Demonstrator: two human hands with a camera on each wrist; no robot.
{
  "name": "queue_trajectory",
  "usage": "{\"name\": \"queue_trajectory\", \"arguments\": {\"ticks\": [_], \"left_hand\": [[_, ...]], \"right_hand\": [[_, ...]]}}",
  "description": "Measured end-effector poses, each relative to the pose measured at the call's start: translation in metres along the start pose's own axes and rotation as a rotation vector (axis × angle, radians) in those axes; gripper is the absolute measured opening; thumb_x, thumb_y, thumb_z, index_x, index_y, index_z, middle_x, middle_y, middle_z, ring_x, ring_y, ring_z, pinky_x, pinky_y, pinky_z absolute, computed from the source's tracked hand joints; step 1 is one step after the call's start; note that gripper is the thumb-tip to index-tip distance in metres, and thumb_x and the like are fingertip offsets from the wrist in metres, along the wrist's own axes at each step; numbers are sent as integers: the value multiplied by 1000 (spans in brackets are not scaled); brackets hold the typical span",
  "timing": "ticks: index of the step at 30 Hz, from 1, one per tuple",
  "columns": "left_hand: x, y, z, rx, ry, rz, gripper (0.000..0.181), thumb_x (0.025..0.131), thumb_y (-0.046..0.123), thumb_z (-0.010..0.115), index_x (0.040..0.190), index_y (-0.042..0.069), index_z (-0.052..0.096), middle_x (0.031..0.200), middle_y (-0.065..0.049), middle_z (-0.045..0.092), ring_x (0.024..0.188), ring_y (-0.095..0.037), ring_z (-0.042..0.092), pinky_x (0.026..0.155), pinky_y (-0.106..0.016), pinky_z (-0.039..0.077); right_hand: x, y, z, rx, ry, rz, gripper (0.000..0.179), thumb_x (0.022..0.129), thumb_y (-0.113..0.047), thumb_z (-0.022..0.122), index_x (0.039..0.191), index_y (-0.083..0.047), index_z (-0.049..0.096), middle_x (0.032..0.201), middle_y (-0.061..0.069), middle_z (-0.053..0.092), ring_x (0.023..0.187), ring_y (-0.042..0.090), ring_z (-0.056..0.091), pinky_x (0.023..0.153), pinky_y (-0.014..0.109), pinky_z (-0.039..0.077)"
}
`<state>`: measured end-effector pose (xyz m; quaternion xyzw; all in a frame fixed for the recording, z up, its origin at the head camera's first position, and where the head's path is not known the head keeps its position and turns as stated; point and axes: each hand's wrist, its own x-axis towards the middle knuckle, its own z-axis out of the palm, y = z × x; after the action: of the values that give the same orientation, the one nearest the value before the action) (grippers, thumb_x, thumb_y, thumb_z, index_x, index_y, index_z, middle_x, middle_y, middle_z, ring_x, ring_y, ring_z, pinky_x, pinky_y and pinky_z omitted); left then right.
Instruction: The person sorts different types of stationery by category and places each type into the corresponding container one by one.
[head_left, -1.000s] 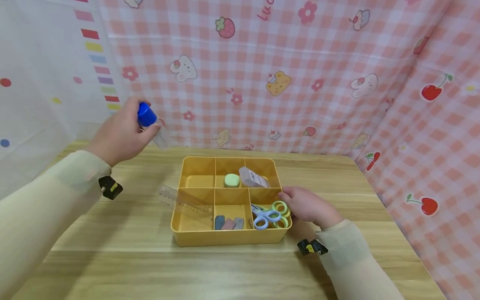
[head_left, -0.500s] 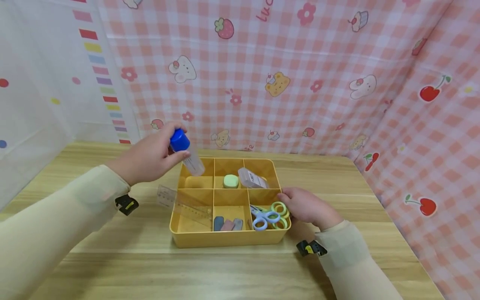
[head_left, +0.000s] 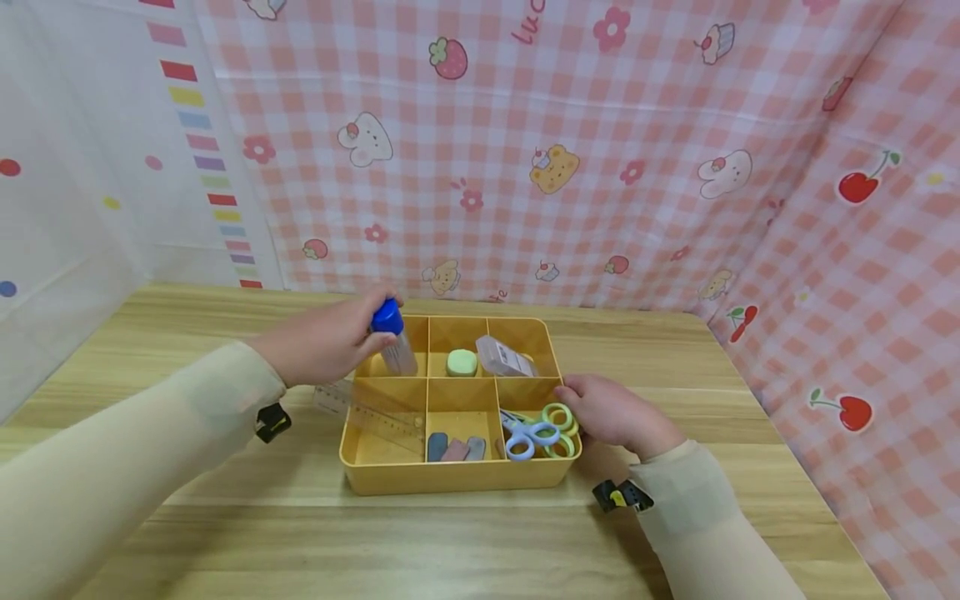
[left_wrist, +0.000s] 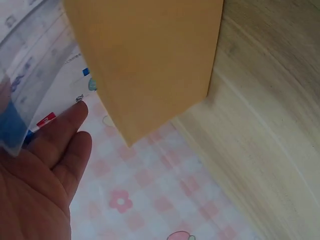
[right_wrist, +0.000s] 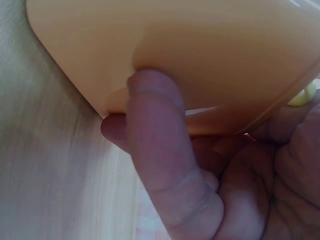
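My left hand [head_left: 330, 337] grips a clear tube by its blue cap [head_left: 387, 317]. The tube's clear body [head_left: 400, 357] reaches down, tilted, into the back left compartment of a yellow divided tray [head_left: 457, 477]. In the left wrist view, two fingers of the left hand [left_wrist: 37, 180] extend near the tray's outer wall [left_wrist: 150, 65]. At the tray's right side, my right hand [head_left: 618, 414] holds the edge, thumb near the rim. Its fingertips [right_wrist: 155, 85] touch the outer wall in the right wrist view. Whether the tube touches the compartment floor is unclear.
A clear ruler [head_left: 375, 412] leans over the tray's left edge. Other compartments hold a green rounded item [head_left: 461, 362], a clear case [head_left: 506, 358], small flat pieces [head_left: 455, 451] and blue scissors [head_left: 532, 437] over green-yellow ones. Checked cloth [head_left: 480, 167] hangs behind the table.
My left hand has carried the blue-capped tube right and down, from the left above the table into the back left compartment. My right hand has stayed on the tray.
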<state>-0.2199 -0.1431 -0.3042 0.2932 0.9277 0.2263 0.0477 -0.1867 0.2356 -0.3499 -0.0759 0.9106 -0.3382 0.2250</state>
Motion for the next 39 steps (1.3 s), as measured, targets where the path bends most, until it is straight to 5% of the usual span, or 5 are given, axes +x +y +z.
{"name": "queue_trajectory", "arguments": {"ticks": [5,23,30,34,39], "left_hand": [[2,-2,4,0,-35,-4,36,111,30,51,139,12,38,117,-12,64,94,-23,65,79,-36,62],[4,-3,6,54,-110,-60,41,112,33,49,146,14,35,121,-10,64,97,-23,65,84,-39,63],[6,-3,5,33,-130,-87,50,112,32,49,155,16,29,141,-19,60,119,-33,66,99,-55,60],[7,-4,5,3,-137,-117,65,111,35,51,166,26,17,157,-23,50,137,-42,59,106,-62,53],[5,-8,2,-63,-123,-130,78,108,42,55,170,36,7,162,-21,46,141,-42,55,110,-63,50]], "right_hand": [[0,0,1,-12,0,-4,42,114,-25,39,142,-1,60,101,9,75,80,19,74,73,38,65],[0,-2,1,-28,2,-20,42,114,-23,39,142,-1,60,99,9,74,77,18,73,70,37,64],[1,-2,2,-38,6,-16,41,114,-25,39,141,-3,61,97,8,74,76,17,72,70,37,63],[1,-1,2,-42,11,-13,40,114,-26,39,136,-3,63,93,7,73,74,17,71,70,37,63],[-1,1,3,-54,29,-24,37,114,-29,40,123,-5,66,89,6,71,73,17,69,71,36,61]]}}
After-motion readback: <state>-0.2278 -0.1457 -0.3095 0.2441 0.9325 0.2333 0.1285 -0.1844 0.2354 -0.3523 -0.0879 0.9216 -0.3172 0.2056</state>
